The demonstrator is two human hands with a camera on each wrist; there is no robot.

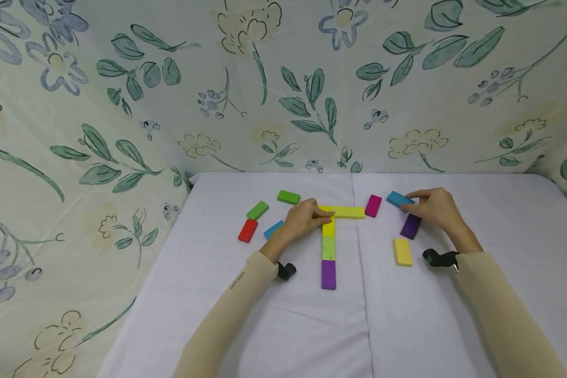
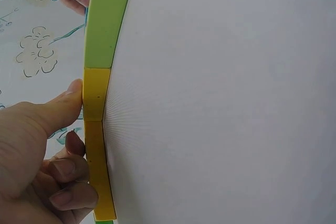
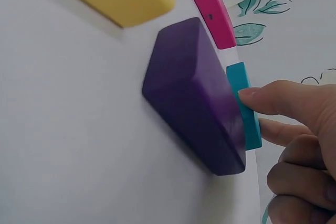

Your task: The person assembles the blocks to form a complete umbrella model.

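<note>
On the white cloth, a T of flat blocks lies with a yellow bar (image 1: 349,212) across its top. Its stem runs down through a yellow block (image 1: 328,228), a light green block (image 1: 328,248) and a purple block (image 1: 328,274). At the junction, my left hand (image 1: 304,218) has its thumb and curled fingers on the yellow blocks; part of them is hidden under it. Off to the right, my right hand (image 1: 437,209) pinches a blue block (image 3: 247,108) between thumb and index finger. Just below that hand lies a dark purple block (image 3: 194,93).
Loose around the T are a pink block (image 1: 373,206), a pale yellow block (image 1: 403,252), a red block (image 1: 248,231), two green blocks, one green block (image 1: 257,210) nearer the red one, and a partly covered blue block (image 1: 273,230). Flowered cloth (image 1: 264,105) hangs behind.
</note>
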